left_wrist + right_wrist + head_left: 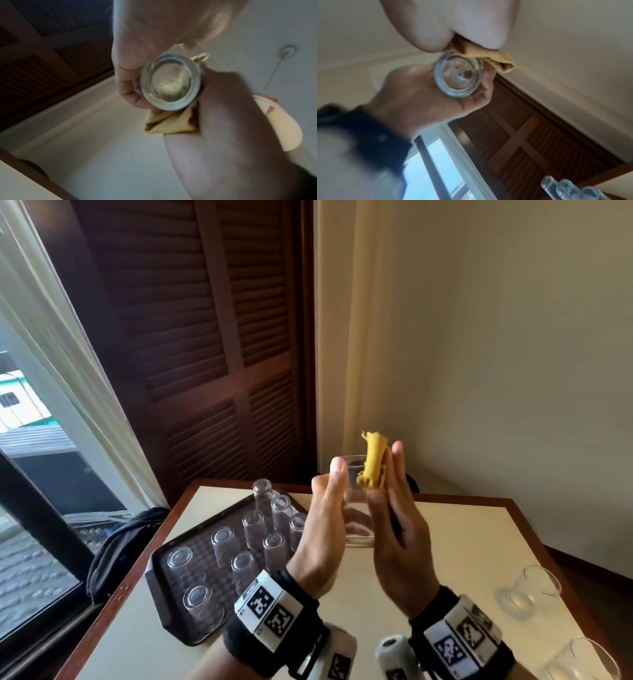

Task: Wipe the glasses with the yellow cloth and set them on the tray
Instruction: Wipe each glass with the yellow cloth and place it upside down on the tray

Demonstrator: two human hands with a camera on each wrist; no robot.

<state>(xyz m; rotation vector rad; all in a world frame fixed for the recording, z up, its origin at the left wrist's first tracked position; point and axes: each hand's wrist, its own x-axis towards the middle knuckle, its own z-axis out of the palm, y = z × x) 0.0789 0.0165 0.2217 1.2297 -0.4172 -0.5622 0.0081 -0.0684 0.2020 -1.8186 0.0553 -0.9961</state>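
Both hands are raised above the table with a clear glass [356, 510] between them. My left hand [325, 508] cups the glass from the left, fingers curled round its side. Pressed against the glass from the right, my right hand [399, 518] grips the bunched yellow cloth [373, 463], which goes into the mouth and sticks out above the rim. The left wrist view looks at the thick glass base [171, 81], with cloth [171, 124] showing through it and below it. The right wrist view shows the glass base [458, 77] in the left palm and the cloth [496, 59] beside it.
A dark patterned tray [161, 573] lies on the table's left half with several glasses [255, 525] standing upside down on it. Two more glasses [529, 590] stand upright near the table's right edge. A dark bundle [126, 546] hangs off the left side by the window.
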